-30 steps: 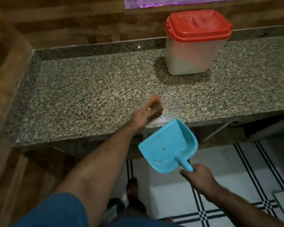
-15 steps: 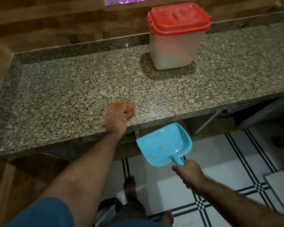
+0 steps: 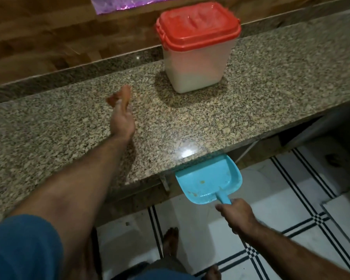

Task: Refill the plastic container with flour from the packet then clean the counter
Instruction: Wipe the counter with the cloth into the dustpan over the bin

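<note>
A translucent plastic container (image 3: 196, 69) with a shut red lid (image 3: 198, 25) stands at the back of the speckled granite counter (image 3: 271, 93), white flour showing in its lower part. My left hand (image 3: 122, 116) rests on the counter left of the container, closed around a small brown scrubbing pad (image 3: 121, 96) that is blurred. My right hand (image 3: 235, 215) grips the handle of a light blue dustpan (image 3: 209, 178). The dustpan's mouth sits tucked just under the counter's front edge. A few brown specks lie in the pan.
A wooden wall (image 3: 38, 33) backs the counter, with a purple plastic sheet (image 3: 125, 2) at the top. White floor tiles with black lines (image 3: 291, 209) lie below. My bare feet (image 3: 170, 241) stand close to the counter front.
My left hand with the pad has moved from the counter's front edge back toward the container. The dustpan has risen and come in under the counter edge.
</note>
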A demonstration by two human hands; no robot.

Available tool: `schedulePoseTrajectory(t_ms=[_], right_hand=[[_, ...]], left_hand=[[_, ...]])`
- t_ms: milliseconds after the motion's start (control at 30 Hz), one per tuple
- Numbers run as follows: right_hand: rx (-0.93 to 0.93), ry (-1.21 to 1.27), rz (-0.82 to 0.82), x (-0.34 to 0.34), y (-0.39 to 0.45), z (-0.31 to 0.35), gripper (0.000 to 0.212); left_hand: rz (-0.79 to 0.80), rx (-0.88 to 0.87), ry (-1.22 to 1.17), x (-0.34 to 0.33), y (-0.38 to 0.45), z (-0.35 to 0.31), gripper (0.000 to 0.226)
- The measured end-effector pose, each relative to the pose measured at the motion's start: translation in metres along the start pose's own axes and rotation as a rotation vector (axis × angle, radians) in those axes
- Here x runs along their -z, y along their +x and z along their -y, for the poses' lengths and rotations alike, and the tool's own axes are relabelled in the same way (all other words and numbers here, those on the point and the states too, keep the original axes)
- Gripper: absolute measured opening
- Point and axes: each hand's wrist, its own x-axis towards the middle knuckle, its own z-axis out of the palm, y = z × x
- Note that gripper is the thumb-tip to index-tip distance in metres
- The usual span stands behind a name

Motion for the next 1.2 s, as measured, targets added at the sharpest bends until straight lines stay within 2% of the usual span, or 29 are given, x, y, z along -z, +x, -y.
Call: schedulePoseTrajectory(t_ms=[67,100,200,300,367,400,433,467,500,533,567,600,633,733,800,867,933,1000,1067,1100,1133,1200], right_hand=[[-0.02,0.01,-0.014,0.003,0.005,0.004,0.021],[-0.026,0.014,-0.02,0.003,0.008,0.005,0.022],[-0.037,0.006,-0.049,0.002,0.018,0.009,0.023],[-0.05,0.008,-0.072,0.005,0.029,0.013,0.024],[-0.073,0.029,-0.082,0.007,0.033,0.016,0.023],[-0.075,0.041,-0.08,0.008,0.035,0.018,0.022],[-0.072,0.047,-0.077,0.011,0.037,0.019,0.022],[-0.062,0.041,-0.073,0.015,0.039,0.02,0.022],[-0.046,0.027,-0.069,0.019,0.041,0.02,0.022],[-0.028,0.01,-0.066,0.023,0.043,0.02,0.023],[-0.01,-0.008,-0.059,0.028,0.044,0.019,0.022],[0.006,-0.023,-0.049,0.032,0.046,0.017,0.021],[0.018,-0.028,-0.038,0.037,0.048,0.015,0.02],[0.023,-0.019,0.001,0.049,0.053,0.007,0.019],[0.017,-0.025,0.018,0.057,0.058,0.002,0.021],[0.027,-0.015,0.042,0.064,0.062,-0.003,0.023],[0.043,-0.015,0.064,0.07,0.066,-0.006,0.021],[0.057,-0.02,0.078,0.077,0.07,-0.008,0.019],[0.072,-0.023,0.099,0.085,0.073,-0.009,0.019],[0.079,-0.024,0.112,0.089,0.074,-0.01,0.019],[0.085,-0.022,0.122,0.094,0.076,-0.011,0.019],[0.092,-0.03,0.116,0.107,0.079,-0.013,0.019]], left_hand=[[0.073,-0.018,0.265,-0.03,0.04,0.015,0.07],[0.166,-0.034,0.39,-0.047,0.048,0.014,0.072],[0.365,-0.187,0.567,-0.104,0.037,-0.024,0.067],[0.491,-0.628,0.572,-0.146,-0.005,-0.081,0.055],[0.612,-0.897,0.422,-0.157,-0.064,-0.102,0.037],[0.735,-0.991,0.288,-0.157,-0.095,-0.107,0.034],[0.872,-1.077,0.138,-0.151,-0.123,-0.11,0.038],[0.955,-1.089,0.0,-0.14,-0.143,-0.111,0.044],[0.971,-1.008,-0.111,-0.138,-0.151,-0.102,0.045],[0.972,-0.731,-0.208,-0.125,-0.151,-0.1,0.041],[0.899,-0.433,-0.278,-0.112,-0.147,-0.099,0.036],[0.716,-0.237,-0.287,-0.096,-0.14,-0.095,0.034],[0.526,-0.139,-0.269,-0.08,-0.13,-0.087,0.031],[0.066,-0.09,-0.177,-0.03,-0.089,-0.056,0.036],[-0.02,-0.099,0.043,-0.018,-0.061,-0.03,0.043],[0.081,-0.133,0.244,-0.033,-0.06,-0.003,0.048],[0.178,-0.323,0.405,-0.069,-0.09,0.013,0.055],[0.199,-0.518,0.383,-0.11,-0.139,-0.009,0.057],[0.288,-0.667,0.232,-0.144,-0.192,-0.056,0.047],[0.316,-0.655,0.157,-0.156,-0.209,-0.076,0.044],[0.344,-0.565,0.093,-0.159,-0.219,-0.097,0.043],[0.318,-0.296,0.005,-0.154,-0.209,-0.115,0.038]])
